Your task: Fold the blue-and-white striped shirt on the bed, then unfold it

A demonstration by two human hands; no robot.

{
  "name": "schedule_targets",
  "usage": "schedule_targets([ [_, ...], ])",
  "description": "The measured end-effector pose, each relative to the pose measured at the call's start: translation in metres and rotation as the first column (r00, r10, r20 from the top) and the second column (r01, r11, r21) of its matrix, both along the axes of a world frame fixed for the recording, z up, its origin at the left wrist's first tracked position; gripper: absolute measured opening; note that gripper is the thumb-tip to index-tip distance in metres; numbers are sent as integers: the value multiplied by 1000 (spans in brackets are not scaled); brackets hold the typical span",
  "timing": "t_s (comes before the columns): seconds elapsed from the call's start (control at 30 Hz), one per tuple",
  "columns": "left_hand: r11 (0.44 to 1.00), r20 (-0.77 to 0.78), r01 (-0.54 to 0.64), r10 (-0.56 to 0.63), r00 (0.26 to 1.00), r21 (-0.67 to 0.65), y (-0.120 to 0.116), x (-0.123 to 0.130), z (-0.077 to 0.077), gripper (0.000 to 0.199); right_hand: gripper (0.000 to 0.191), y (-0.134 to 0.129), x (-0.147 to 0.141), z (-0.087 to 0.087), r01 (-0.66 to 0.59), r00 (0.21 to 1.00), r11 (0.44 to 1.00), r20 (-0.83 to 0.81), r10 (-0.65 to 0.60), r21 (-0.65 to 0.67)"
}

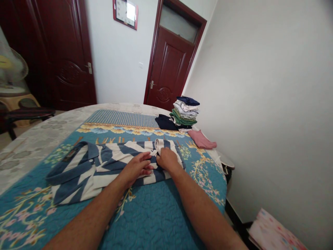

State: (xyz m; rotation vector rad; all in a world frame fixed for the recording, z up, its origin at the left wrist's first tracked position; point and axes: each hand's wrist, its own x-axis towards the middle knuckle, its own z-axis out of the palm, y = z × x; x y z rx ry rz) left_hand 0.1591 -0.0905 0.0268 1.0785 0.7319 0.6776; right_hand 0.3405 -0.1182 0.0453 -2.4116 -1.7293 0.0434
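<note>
From your head camera, the blue-and-white striped polo shirt (pixel 111 166) lies sideways across the middle of the bed, folded over on itself, with its collar band at the far right near your hands. Your left hand (pixel 136 168) rests on the stripes, palm down, fingers lightly spread and pointing toward your right hand. Its flat position suggests you are pinning the layers so they don't slide. Your right hand (pixel 168 160) sits just beside it, fingers curled down over the folded edge by the pale collar band. It presses there, but you can't tell from this view whether it is pinching the cloth.

The shirt rests on a teal quilted bedspread (pixel 153 222) with a floral print, which gives it a broad, flat bed. Beyond it, a stack of folded clothes (pixel 186 113) stands near the white wall (pixel 260 104), apparently kept clear of your working area. A dark navy garment (pixel 166 122) lies against the stack, and a pink garment (pixel 201 139) lies just in front of it. A dark red wooden door (pixel 169 69) stands ahead, with a wall clock (pixel 125 14) to its left. A pale fan (pixel 11 66) stands at far left.
</note>
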Motion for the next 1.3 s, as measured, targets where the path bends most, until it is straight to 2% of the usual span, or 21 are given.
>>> schedule_targets([
  [0.13,997,-48,5,-1,999,79,-1,3,-2,53,26,-25,38,28,-173,972,985,-156,174,21],
  [0.23,982,-117,23,-1,993,189,-2,5,-3,49,19,-49,68,42,-212,940,977,-264,215,40],
  [0.37,935,-258,93,-2,966,341,-7,7,-3,47,29,-79,73,36,-270,864,961,-425,271,65],
  [0.47,898,-307,85,58,950,432,-10,8,0,44,31,-97,59,23,-323,723,936,-603,338,137],
  [0.53,835,-289,21,167,943,551,-10,10,3,38,35,-106,51,19,-398,608,910,-710,354,113],
  [0.6,717,-227,-25,253,941,696,-11,15,8,32,37,-110,51,21,-426,543,899,-767,342,99],
  [0.67,600,-185,12,228,956,800,-13,24,13,31,37,-106,57,27,-335,572,928,-748,337,161],
  [0.7,555,-191,64,175,966,830,-15,30,14,33,37,-102,61,30,-258,623,941,-707,334,218],
  [0.77,474,-256,199,59,965,858,-19,43,11,40,37,-90,69,31,-138,761,932,-566,317,336],
  [0.83,420,-342,297,34,939,857,-22,54,0,46,39,-77,74,23,-135,877,910,-380,294,391],
  [0.9,404,-398,330,96,913,854,-24,62,-16,50,44,-68,74,5,-195,938,922,-211,275,335],
  [0.97,395,-417,328,162,895,858,-25,65,-31,55,52,-65,72,-16,-219,964,953,-105,245,210],
  [1.07,337,-426,341,219,878,877,-26,63,-45,60,59,-64,71,-36,-195,977,979,-72,199,62],
  [1.17,241,-484,425,312,817,872,-28,61,-45,63,60,-60,70,-34,-157,983,987,-95,158,21],
  [1.3,131,-579,595,464,670,793,-32,61,-39,67,61,-36,68,-20,-81,994,992,-72,88,100],
])
